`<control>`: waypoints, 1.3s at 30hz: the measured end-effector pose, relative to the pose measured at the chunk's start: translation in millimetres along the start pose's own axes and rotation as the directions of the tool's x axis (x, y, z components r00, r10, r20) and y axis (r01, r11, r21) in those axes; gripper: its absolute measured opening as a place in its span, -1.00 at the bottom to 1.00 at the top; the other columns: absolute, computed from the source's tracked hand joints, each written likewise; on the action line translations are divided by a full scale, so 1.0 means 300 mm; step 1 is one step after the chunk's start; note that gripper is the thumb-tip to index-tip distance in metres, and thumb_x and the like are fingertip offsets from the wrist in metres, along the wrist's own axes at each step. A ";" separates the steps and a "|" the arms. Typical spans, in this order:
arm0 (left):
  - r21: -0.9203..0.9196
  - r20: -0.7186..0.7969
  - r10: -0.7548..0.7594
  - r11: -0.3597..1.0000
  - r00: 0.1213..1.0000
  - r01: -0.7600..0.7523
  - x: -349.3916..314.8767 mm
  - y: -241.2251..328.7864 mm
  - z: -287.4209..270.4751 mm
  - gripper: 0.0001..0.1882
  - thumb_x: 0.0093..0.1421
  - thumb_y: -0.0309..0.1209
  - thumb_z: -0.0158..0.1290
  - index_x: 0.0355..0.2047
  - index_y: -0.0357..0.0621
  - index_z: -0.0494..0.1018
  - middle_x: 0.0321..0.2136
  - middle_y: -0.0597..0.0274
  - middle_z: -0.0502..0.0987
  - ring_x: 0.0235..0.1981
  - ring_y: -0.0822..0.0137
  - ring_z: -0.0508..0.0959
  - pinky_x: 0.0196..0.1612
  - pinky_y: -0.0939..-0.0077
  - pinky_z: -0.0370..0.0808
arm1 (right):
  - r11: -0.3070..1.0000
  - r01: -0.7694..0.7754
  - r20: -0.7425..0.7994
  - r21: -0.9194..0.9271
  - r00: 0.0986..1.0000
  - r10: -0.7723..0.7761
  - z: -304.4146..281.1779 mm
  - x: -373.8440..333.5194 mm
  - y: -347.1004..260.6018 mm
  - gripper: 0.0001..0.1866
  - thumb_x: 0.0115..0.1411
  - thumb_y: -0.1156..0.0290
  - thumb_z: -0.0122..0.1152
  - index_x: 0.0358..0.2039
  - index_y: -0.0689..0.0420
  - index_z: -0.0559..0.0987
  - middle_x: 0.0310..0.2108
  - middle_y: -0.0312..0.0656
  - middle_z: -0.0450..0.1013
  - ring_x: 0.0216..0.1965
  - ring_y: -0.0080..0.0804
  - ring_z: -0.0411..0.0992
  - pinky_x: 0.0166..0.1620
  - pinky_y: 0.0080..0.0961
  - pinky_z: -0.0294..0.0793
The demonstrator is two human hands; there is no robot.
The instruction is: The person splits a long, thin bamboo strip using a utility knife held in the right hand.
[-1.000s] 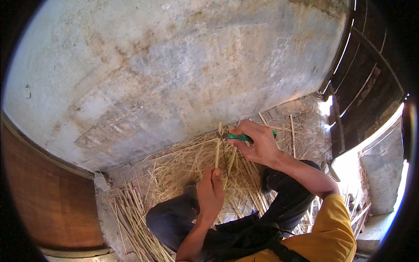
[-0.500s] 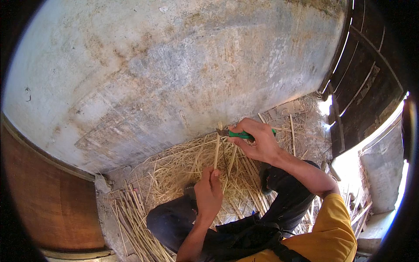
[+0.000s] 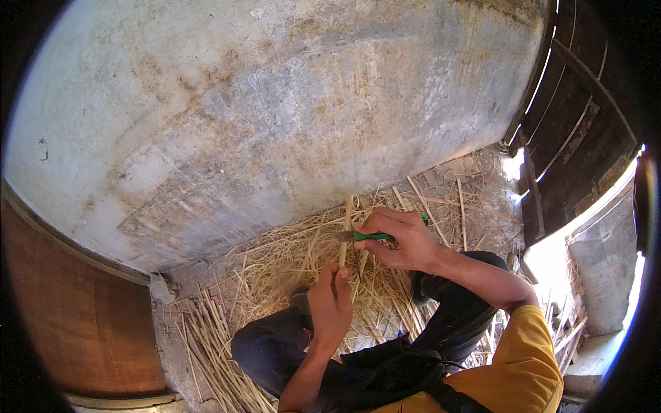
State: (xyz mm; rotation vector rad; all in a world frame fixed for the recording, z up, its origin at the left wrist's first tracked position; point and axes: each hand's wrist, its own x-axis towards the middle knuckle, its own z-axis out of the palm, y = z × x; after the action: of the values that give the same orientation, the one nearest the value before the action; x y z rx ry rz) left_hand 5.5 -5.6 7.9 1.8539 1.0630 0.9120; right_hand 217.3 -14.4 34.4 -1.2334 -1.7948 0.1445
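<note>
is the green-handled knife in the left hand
No, the green-handled knife is gripped in the right hand, while the left hand holds the upright cane strip below it.

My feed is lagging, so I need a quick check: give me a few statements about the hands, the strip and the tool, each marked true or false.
1. The right hand grips a green-handled knife. True.
2. The left hand is empty. False: it holds a pale cane strip by its lower end.
3. The blade meets the strip above the left hand. True.
4. The strip lies flat on the floor. False: it is held roughly upright.
5. Loose straw shavings cover the floor by the wall. True.
</note>
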 end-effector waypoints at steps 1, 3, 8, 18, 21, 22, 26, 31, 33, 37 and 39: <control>-0.005 -0.010 0.029 1.000 1.000 -0.029 0.000 0.000 0.001 -0.79 0.44 -0.36 -0.04 -0.14 -0.28 0.45 -0.63 0.09 0.42 -0.65 0.32 0.38 -0.53 0.39 0.32 | 1.000 0.010 -0.014 0.008 1.000 -0.010 0.002 0.000 0.001 -0.76 0.07 0.44 0.47 -0.24 0.15 0.64 -0.36 -0.16 0.53 -0.38 -0.18 0.57 -0.39 -0.34 0.56; 0.004 -0.008 0.029 1.000 1.000 -0.029 -0.004 0.006 0.000 -0.79 0.44 -0.37 -0.05 -0.14 -0.28 0.45 -0.63 0.08 0.42 -0.65 0.31 0.38 -0.53 0.38 0.32 | 1.000 0.020 -0.027 0.015 0.999 -0.019 0.004 -0.001 0.001 -0.76 0.07 0.44 0.47 -0.23 0.14 0.64 -0.38 -0.17 0.52 -0.40 -0.19 0.56 -0.42 -0.34 0.55; -0.014 -0.021 0.043 0.999 0.999 -0.043 -0.005 -0.011 0.006 -0.80 0.44 -0.37 -0.05 -0.15 -0.28 0.44 -0.64 0.06 0.41 -0.65 0.30 0.39 -0.53 0.34 0.33 | 0.999 0.051 -0.048 -0.009 0.998 -0.051 0.013 0.004 0.003 -0.76 0.06 0.46 0.47 -0.24 0.16 0.64 -0.35 -0.16 0.55 -0.40 -0.19 0.57 -0.41 -0.33 0.55; 0.022 -0.011 0.047 0.999 0.999 -0.047 -0.012 0.005 0.006 -0.81 0.44 -0.38 -0.05 -0.17 -0.28 0.44 -0.69 0.10 0.36 -0.71 0.35 0.34 -0.57 0.39 0.27 | 0.998 -0.045 -0.141 -0.050 0.989 0.038 -0.029 0.043 0.044 -0.79 0.07 0.47 0.47 -0.30 0.20 0.62 -0.32 -0.11 0.59 -0.34 -0.12 0.61 -0.33 -0.35 0.56; 0.027 -0.022 0.058 0.998 0.998 -0.058 -0.004 0.003 0.010 -0.81 0.44 -0.37 -0.05 -0.19 -0.28 0.44 -0.69 0.12 0.34 -0.71 0.37 0.32 -0.57 0.40 0.26 | 0.996 -0.048 -0.153 -0.071 0.988 0.036 -0.037 0.053 0.055 -0.79 0.09 0.45 0.46 -0.30 0.20 0.62 -0.31 -0.11 0.60 -0.34 -0.13 0.61 -0.31 -0.35 0.56; 0.027 -0.025 0.059 0.998 0.998 -0.059 -0.002 0.002 0.009 -0.80 0.44 -0.36 -0.05 -0.20 -0.27 0.43 -0.70 0.13 0.34 -0.70 0.38 0.32 -0.57 0.40 0.26 | 0.996 -0.052 -0.155 -0.066 0.987 0.041 -0.035 0.053 0.058 -0.79 0.09 0.44 0.46 -0.30 0.20 0.62 -0.31 -0.11 0.60 -0.34 -0.13 0.61 -0.31 -0.34 0.56; 0.032 -0.016 0.044 0.999 0.999 -0.043 0.002 0.008 0.004 -0.80 0.44 -0.36 -0.05 -0.22 -0.26 0.43 -0.70 0.15 0.33 -0.70 0.39 0.31 -0.57 0.41 0.26 | 0.998 -0.035 -0.182 -0.053 0.983 0.025 -0.016 0.053 0.061 -0.80 0.10 0.44 0.46 -0.29 0.20 0.62 -0.31 -0.11 0.59 -0.34 -0.13 0.61 -0.31 -0.35 0.57; -0.013 -0.017 0.027 1.000 0.999 -0.027 -0.003 -0.017 0.004 -0.81 0.45 -0.36 -0.06 -0.22 -0.24 0.43 -0.68 0.17 0.33 -0.68 0.39 0.31 -0.55 0.40 0.27 | 0.999 0.036 -0.109 -0.022 0.993 -0.038 -0.009 0.036 0.042 -0.79 0.08 0.45 0.47 -0.29 0.20 0.62 -0.31 -0.11 0.59 -0.34 -0.14 0.61 -0.32 -0.37 0.58; 0.005 -0.013 0.024 1.000 1.000 -0.024 -0.006 -0.005 0.002 -0.81 0.44 -0.36 -0.06 -0.22 -0.24 0.43 -0.68 0.14 0.34 -0.68 0.34 0.31 -0.55 0.39 0.28 | 1.000 0.025 -0.100 -0.007 0.995 -0.026 -0.015 0.042 0.046 -0.78 0.07 0.46 0.48 -0.28 0.20 0.63 -0.31 -0.11 0.59 -0.34 -0.14 0.61 -0.33 -0.38 0.58; 0.001 -0.022 0.055 0.998 0.998 -0.055 -0.007 -0.020 0.007 -0.83 0.43 -0.38 -0.06 -0.22 -0.23 0.42 -0.65 0.05 0.38 -0.69 0.19 0.35 -0.54 0.33 0.31 | 1.000 -0.015 -0.152 -0.023 0.988 0.011 -0.024 0.062 0.072 -0.77 0.06 0.47 0.48 -0.28 0.19 0.63 -0.31 -0.12 0.59 -0.35 -0.12 0.60 -0.32 -0.37 0.58; -0.001 -0.022 0.054 0.999 0.998 -0.054 0.002 -0.025 0.005 -0.84 0.43 -0.39 -0.07 -0.22 -0.23 0.42 -0.65 0.02 0.39 -0.69 0.15 0.37 -0.53 0.33 0.31 | 0.999 -0.015 -0.157 -0.028 0.988 0.010 -0.024 0.064 0.071 -0.77 0.06 0.47 0.48 -0.27 0.19 0.64 -0.31 -0.11 0.59 -0.35 -0.10 0.60 -0.31 -0.36 0.58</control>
State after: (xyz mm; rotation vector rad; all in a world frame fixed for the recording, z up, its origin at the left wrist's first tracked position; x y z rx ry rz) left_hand 4.5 -2.8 0.7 1.8832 1.0289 0.9662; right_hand 235.8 8.4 38.6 -1.2422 -1.6590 0.0272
